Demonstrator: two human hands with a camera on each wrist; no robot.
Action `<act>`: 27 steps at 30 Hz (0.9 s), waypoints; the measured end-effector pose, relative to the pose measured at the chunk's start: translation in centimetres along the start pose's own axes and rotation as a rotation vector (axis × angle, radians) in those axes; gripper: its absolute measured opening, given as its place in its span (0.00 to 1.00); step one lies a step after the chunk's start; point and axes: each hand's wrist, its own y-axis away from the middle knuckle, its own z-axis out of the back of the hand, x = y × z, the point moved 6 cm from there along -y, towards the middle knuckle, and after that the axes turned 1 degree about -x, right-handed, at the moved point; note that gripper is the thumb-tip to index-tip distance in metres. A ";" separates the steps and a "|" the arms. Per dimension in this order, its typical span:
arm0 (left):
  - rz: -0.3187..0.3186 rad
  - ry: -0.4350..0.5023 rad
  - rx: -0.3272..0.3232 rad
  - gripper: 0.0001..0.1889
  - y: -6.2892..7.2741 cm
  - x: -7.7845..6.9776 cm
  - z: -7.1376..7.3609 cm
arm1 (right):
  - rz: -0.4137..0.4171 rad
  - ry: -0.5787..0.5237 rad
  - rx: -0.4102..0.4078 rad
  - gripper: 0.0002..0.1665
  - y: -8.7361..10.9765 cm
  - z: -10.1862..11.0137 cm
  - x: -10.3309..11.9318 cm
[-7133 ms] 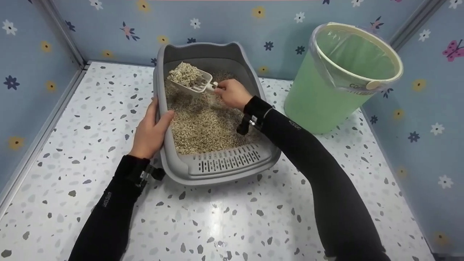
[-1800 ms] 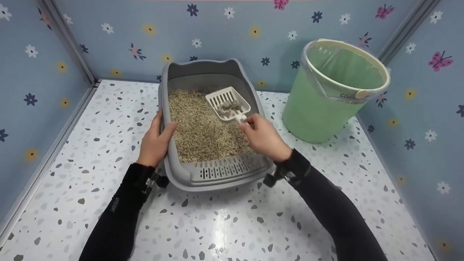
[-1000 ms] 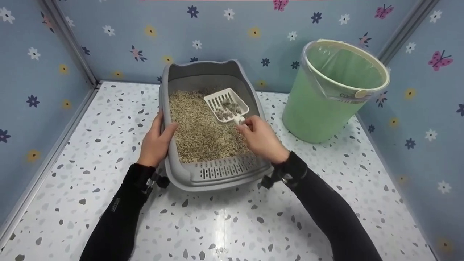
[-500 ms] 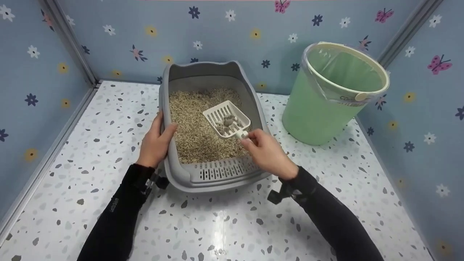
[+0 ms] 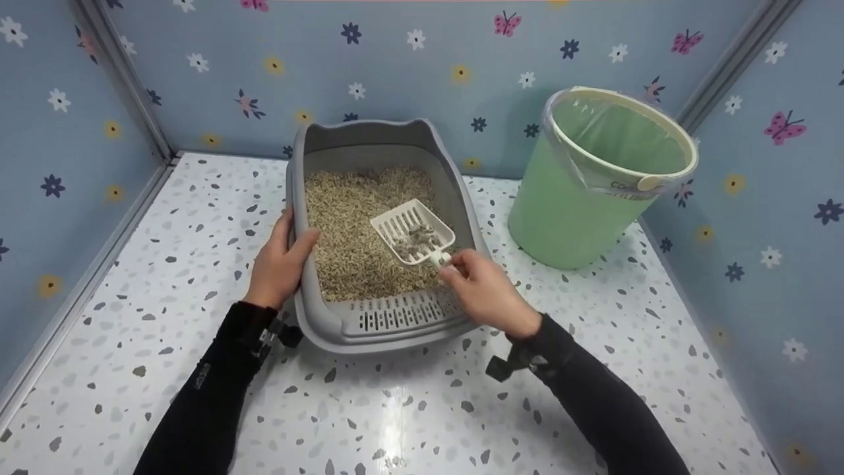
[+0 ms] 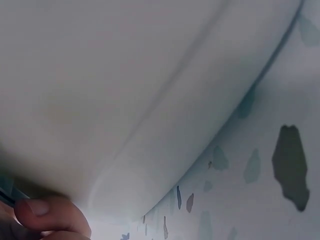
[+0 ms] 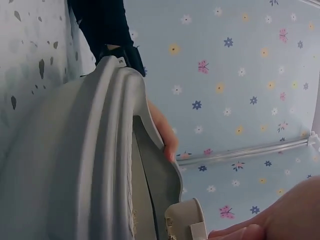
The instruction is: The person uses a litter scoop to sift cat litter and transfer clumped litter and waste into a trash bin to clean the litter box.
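Note:
A grey litter box (image 5: pixel 382 342) stands in the middle of the head view, holding tan pellet litter (image 5: pixel 349 231). My left hand (image 5: pixel 277 267) grips its left side, thumb over the rim; fingertips (image 6: pixel 50 215) show low against the outer wall in the left wrist view. With my right hand (image 5: pixel 491 297) I pinch the short handle of a white slotted litter scoop (image 5: pixel 440 258). It is held over the litter toward the front right, with some greyish clumps (image 5: pixel 420 237) in its bowl. In the right wrist view the scoop (image 7: pixel 187 212) shows beyond the box wall.
Right of the box stands a green waste bin (image 5: pixel 560 224) with a clear liner folded over its cream rim. Blue flowered wall panels (image 5: pixel 409 59) enclose the back and both sides. Underneath is a white speckled floor (image 5: pixel 356 422).
The scoop, heaped with litter at the back left earlier, now carries only a little. It has shifted right and toward me, still in my right hand. My left hand keeps its grip.

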 end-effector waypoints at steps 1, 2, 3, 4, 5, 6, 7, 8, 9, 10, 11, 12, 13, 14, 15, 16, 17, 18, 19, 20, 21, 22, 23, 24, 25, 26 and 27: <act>-0.004 0.001 -0.007 0.47 0.0 0.0 0.1 | 0.008 -0.007 -0.003 0.15 -0.4 -0.1 0.3; -0.011 0.003 -0.018 0.47 -0.1 0.0 0.2 | 0.014 -0.018 -0.015 0.16 -0.9 -0.1 0.7; -0.016 0.005 -0.028 0.47 -0.1 -0.1 0.3 | 0.016 -0.032 -0.026 0.17 -1.5 -0.1 1.1; -0.017 0.006 -0.034 0.47 -0.2 -0.1 0.4 | 0.016 -0.047 -0.031 0.18 -2.0 -0.1 1.5; -0.011 0.006 -0.032 0.47 -0.2 -0.1 0.3 | 0.007 -0.058 -0.031 0.18 -2.3 -0.1 1.6; -0.005 0.005 -0.027 0.48 -0.2 0.0 0.2 | -0.004 -0.063 -0.029 0.18 -2.4 -0.1 1.6; 0.001 0.002 -0.019 0.48 -0.2 0.0 0.1 | -0.011 -0.064 -0.022 0.18 -2.2 -0.1 1.5; 0.005 -0.002 -0.013 0.48 -0.1 0.0 0.1 | -0.017 -0.060 -0.014 0.18 -1.9 0.0 1.2; 0.006 -0.002 -0.005 0.49 -0.1 0.0 -0.1 | -0.017 -0.051 -0.009 0.17 -1.4 0.0 0.9; 0.003 -0.002 0.001 0.49 -0.1 0.0 -0.2 | -0.016 -0.045 -0.006 0.17 -0.9 0.1 0.6; -0.001 0.000 0.007 0.49 -0.1 -0.1 -0.3 | -0.013 -0.039 -0.005 0.17 -0.5 0.2 0.3; -0.007 0.001 0.007 0.49 -0.2 -0.2 -0.3 | -0.003 -0.032 -0.009 0.17 -0.2 0.5 0.1; -0.012 0.003 0.005 0.49 -0.2 -0.2 -0.3 | 0.010 -0.028 -0.015 0.17 0.0 0.8 -0.1; -0.015 0.006 0.003 0.49 -0.2 -0.3 -0.3 | 0.018 -0.030 -0.021 0.17 0.2 1.2 -0.2; -0.016 0.008 0.002 0.49 -0.2 -0.3 -0.3 | 0.024 -0.031 -0.027 0.17 0.2 1.7 -0.2; -0.013 0.006 -0.002 0.48 -0.2 -0.3 -0.3 | 0.022 -0.043 -0.023 0.17 0.3 2.2 -0.2; -0.007 0.003 -0.003 0.48 -0.2 -0.2 -0.3 | 0.015 -0.054 -0.022 0.16 0.3 2.9 -0.1; -0.001 -0.002 -0.006 0.48 -0.1 -0.2 -0.3 | 0.006 -0.068 -0.022 0.16 0.3 3.7 0.0; 0.006 -0.006 -0.007 0.48 -0.1 -0.1 -0.2 | -0.004 -0.087 -0.021 0.16 0.3 4.6 0.1; 0.013 -0.010 -0.008 0.48 0.0 0.0 -0.2 | -0.016 -0.111 -0.021 0.17 0.4 5.6 0.3; 0.018 -0.012 -0.009 0.48 0.1 0.1 -0.1 | -0.027 -0.131 -0.027 0.17 0.4 6.7 0.5; 0.022 -0.013 -0.010 0.48 0.1 0.2 -0.1 | -0.037 -0.156 -0.037 0.17 0.4 7.9 0.8; 0.023 -0.013 -0.009 0.48 0.1 0.3 -0.1 | -0.043 -0.174 -0.053 0.18 0.5 9.3 1.0; 0.021 -0.010 -0.008 0.48 0.2 0.3 -0.1 | -0.051 -0.191 -0.072 0.18 0.5 10.6 1.3; 0.020 -0.006 -0.006 0.48 0.1 0.3 -0.1 | -0.052 -0.204 -0.092 0.18 0.5 12.0 1.5; 0.018 -0.002 -0.005 0.47 0.1 0.4 -0.1 | -0.055 -0.215 -0.110 0.18 0.5 13.3 1.7; 0.017 0.002 -0.004 0.47 0.1 0.4 -0.1 | -0.059 -0.226 -0.130 0.18 0.4 14.5 1.9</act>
